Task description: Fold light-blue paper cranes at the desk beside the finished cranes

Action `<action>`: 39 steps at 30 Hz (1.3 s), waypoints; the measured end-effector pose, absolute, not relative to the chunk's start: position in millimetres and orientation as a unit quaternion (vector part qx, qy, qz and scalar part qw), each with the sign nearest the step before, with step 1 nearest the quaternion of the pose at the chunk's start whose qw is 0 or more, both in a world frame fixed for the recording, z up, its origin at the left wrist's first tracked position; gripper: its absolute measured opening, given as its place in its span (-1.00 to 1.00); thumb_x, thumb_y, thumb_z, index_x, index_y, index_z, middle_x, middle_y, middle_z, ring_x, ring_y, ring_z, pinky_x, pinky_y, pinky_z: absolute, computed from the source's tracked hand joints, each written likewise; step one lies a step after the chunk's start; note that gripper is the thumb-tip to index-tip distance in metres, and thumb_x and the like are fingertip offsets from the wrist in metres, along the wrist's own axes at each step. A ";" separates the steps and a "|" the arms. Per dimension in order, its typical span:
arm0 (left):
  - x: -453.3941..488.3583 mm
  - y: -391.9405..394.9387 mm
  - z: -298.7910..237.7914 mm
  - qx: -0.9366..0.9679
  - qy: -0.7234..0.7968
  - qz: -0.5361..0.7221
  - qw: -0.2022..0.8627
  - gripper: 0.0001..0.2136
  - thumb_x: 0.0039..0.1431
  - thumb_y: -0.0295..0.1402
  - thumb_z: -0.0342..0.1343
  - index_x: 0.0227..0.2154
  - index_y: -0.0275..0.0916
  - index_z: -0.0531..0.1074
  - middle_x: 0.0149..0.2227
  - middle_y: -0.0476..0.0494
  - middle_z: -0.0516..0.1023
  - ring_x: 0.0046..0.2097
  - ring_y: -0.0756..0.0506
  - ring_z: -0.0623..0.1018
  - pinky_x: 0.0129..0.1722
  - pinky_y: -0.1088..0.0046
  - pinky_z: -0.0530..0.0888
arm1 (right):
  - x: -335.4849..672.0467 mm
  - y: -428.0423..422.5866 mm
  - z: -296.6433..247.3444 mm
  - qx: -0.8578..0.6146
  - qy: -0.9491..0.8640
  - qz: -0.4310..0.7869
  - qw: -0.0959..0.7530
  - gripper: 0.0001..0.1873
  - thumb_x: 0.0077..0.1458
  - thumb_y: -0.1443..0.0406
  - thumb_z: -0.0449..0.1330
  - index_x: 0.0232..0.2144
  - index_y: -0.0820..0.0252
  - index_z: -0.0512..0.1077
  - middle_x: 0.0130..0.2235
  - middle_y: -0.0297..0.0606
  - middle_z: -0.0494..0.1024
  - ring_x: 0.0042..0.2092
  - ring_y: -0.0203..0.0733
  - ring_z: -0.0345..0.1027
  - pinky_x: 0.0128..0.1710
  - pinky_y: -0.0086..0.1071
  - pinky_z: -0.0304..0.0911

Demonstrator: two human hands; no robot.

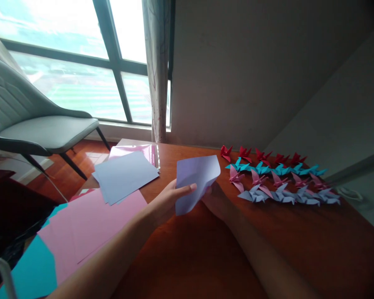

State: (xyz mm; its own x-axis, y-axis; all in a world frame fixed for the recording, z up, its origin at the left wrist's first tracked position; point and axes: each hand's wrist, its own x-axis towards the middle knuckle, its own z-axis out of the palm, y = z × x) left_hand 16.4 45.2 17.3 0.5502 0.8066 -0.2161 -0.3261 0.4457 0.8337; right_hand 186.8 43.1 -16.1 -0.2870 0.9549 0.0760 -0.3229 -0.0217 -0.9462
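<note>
I hold a lavender paper sheet (195, 179) above the wooden table (187, 253), partly curled over. My left hand (170, 198) grips its lower left edge, thumb laid across the paper. My right hand (216, 199) is at the sheet's lower right, mostly behind the paper, and seems to pinch it; its fingers are hidden in shadow. To the right lie rows of folded paper cranes: red (262, 156), turquoise (276, 168), pink (269, 179) and lavender (288, 195).
Left of my hands lie a stack of lavender sheets (124, 176), pink sheets (87, 228) and a turquoise sheet (31, 270). A grey chair (40, 133) stands by the window at far left. A wall runs behind the table.
</note>
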 end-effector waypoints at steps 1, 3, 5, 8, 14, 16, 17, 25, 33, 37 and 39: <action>16.1 45.2 18.0 0.386 0.312 0.359 0.790 -0.52 0.04 -0.20 0.37 -0.02 -0.34 0.49 -0.22 -0.24 0.59 -0.28 -0.08 0.53 -0.29 0.46 0.40 | 186.4 43.0 -14.8 -0.304 -0.495 0.640 0.502 -0.36 -0.17 -0.24 0.35 -0.19 0.03 0.48 -0.37 -0.28 0.50 -0.25 -0.06 0.43 -0.28 -0.21 0.34; 15.6 45.1 19.5 0.387 0.310 0.359 0.791 -0.50 0.04 -0.21 0.37 0.01 -0.34 0.47 -0.22 -0.24 0.59 -0.29 -0.07 0.53 -0.32 0.47 0.40 | 185.3 42.8 -11.5 -0.261 -0.509 0.644 0.508 -0.37 -0.09 -0.19 0.34 -0.08 0.01 0.46 -0.25 -0.24 0.55 -0.16 -0.04 0.46 -0.20 -0.18 0.37; 15.3 45.2 20.3 0.384 0.304 0.359 0.794 -0.50 0.05 -0.22 0.37 0.03 -0.34 0.47 -0.20 -0.26 0.60 -0.30 -0.07 0.53 -0.32 0.48 0.41 | 184.5 42.5 -8.5 -0.248 -0.511 0.641 0.516 -0.40 -0.03 -0.13 0.34 -0.03 0.01 0.45 -0.15 -0.21 0.56 -0.07 -0.02 0.45 -0.12 -0.16 0.37; 14.8 46.4 19.5 0.367 0.297 0.365 0.803 -0.50 0.07 -0.22 0.35 0.05 -0.32 0.47 -0.20 -0.27 0.61 -0.31 -0.07 0.54 -0.31 0.46 0.43 | 183.6 43.1 -6.4 -0.240 -0.513 0.649 0.508 -0.48 0.06 -0.07 0.31 -0.02 0.04 0.46 -0.08 -0.17 0.56 0.01 0.00 0.43 -0.05 -0.15 0.36; 13.8 48.5 16.1 0.352 0.290 0.363 0.812 -0.50 0.09 -0.19 0.34 0.06 -0.30 0.46 -0.28 -0.21 0.60 -0.31 -0.08 0.55 -0.31 0.45 0.44 | 183.9 45.8 -10.4 -0.258 -0.508 0.640 0.516 -0.54 0.09 -0.01 0.31 -0.01 0.00 0.45 -0.12 -0.23 0.59 -0.03 -0.04 0.46 -0.03 -0.17 0.35; 13.9 47.6 17.0 0.360 0.294 0.358 0.810 -0.51 0.08 -0.16 0.35 0.02 -0.31 0.48 -0.35 -0.16 0.57 -0.36 -0.05 0.53 -0.34 0.46 0.42 | 184.7 45.8 -11.7 -0.266 -0.511 0.633 0.517 -0.52 0.09 -0.02 0.31 0.02 -0.04 0.42 -0.19 -0.28 0.57 -0.12 -0.09 0.46 -0.09 -0.20 0.36; 14.2 47.0 17.7 0.365 0.296 0.354 0.808 -0.52 0.08 -0.15 0.35 0.00 -0.31 0.49 -0.36 -0.15 0.56 -0.37 -0.04 0.52 -0.36 0.47 0.41 | 185.1 45.6 -12.3 -0.269 -0.514 0.631 0.515 -0.52 0.08 -0.05 0.31 0.00 -0.05 0.42 -0.25 -0.31 0.55 -0.20 -0.12 0.45 -0.15 -0.22 0.37; 16.3 43.7 9.6 0.413 0.278 0.306 0.812 -0.42 0.07 0.17 0.19 -0.16 -0.32 0.51 -0.36 -0.18 0.56 -0.33 -0.09 0.52 -0.31 0.41 0.41 | 185.9 42.6 -15.6 -0.251 -0.532 0.651 0.480 -0.47 -0.03 -0.21 0.29 -0.32 0.09 0.42 -0.59 -0.43 0.33 -0.55 -0.25 0.19 -0.56 -0.34 0.18; 13.3 42.6 8.1 0.460 0.277 0.274 0.798 -0.28 -0.06 0.32 0.14 -0.13 -0.28 0.48 -0.36 -0.15 0.53 -0.33 -0.10 0.49 -0.31 0.40 0.37 | 183.5 36.4 -4.1 -0.268 -0.498 0.684 0.461 -0.40 -0.09 -0.19 0.33 -0.22 0.13 0.49 -0.46 -0.30 0.49 -0.53 -0.23 0.27 -0.58 -0.33 0.22; 13.9 42.0 15.5 0.472 0.269 0.271 0.795 -0.42 -0.07 0.05 0.38 -0.08 -0.25 0.47 -0.32 -0.10 0.52 -0.29 -0.06 0.48 -0.29 0.44 0.36 | 186.6 38.0 -11.7 -0.289 -0.481 0.681 0.470 -0.43 -0.09 -0.17 0.35 -0.24 0.13 0.52 -0.40 -0.24 0.54 -0.42 -0.15 0.39 -0.55 -0.33 0.27; 14.8 41.8 17.9 0.472 0.279 0.270 0.791 -0.47 -0.07 -0.06 0.41 -0.09 -0.25 0.46 -0.33 -0.09 0.52 -0.30 -0.05 0.48 -0.30 0.46 0.36 | 188.4 38.9 -15.7 -0.313 -0.469 0.674 0.477 -0.45 -0.10 -0.17 0.36 -0.24 0.11 0.53 -0.38 -0.22 0.55 -0.31 -0.08 0.45 -0.47 -0.30 0.34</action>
State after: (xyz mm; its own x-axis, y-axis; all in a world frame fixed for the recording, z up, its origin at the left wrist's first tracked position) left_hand 14.8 41.8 17.9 0.6980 0.6911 -0.1874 -0.1639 0.4089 0.8977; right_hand 188.4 38.9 -15.7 -0.3484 0.9370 0.0253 -0.3493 -0.1048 -0.9311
